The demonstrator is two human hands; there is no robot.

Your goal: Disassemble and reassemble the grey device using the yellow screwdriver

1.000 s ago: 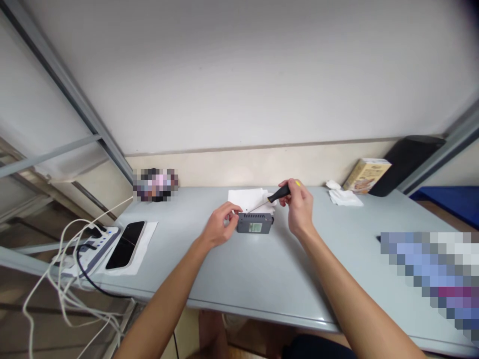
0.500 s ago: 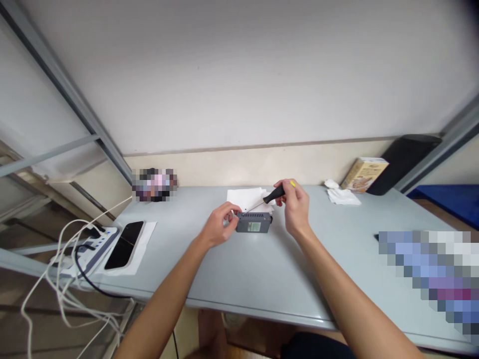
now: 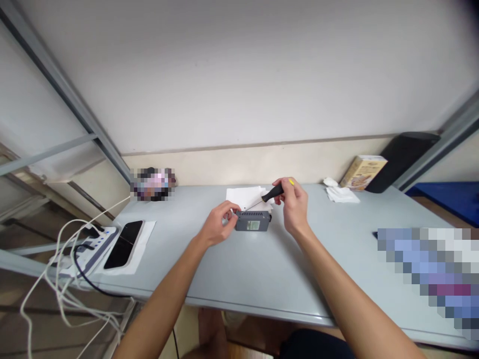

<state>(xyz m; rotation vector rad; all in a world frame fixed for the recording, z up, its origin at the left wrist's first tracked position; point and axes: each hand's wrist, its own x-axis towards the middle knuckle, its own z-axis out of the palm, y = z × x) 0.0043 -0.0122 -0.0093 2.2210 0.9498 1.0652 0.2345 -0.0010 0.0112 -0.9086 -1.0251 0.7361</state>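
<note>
A dark grey box [image 3: 253, 222] with a slotted top edge and a pale label stands on the grey table [image 3: 239, 269]. My left hand [image 3: 220, 223] grips the box at its left end, with fingertips near the top corner. In my right hand [image 3: 292, 202] is a screwdriver [image 3: 272, 192] with a black handle and a yellow mark at its end. Its thin shaft slants down to the left, and the tip is at the box's top left corner, close to my left fingertips. White paper [image 3: 243, 196] lies behind the box.
At the left are a phone [image 3: 124, 244] on white paper and a power strip [image 3: 92, 252] with tangled cables. Crumpled tissue [image 3: 341, 193], a yellow carton [image 3: 363, 172] and a black case [image 3: 404, 159] stand or lie at the back right. Blurred items occupy the right and back left.
</note>
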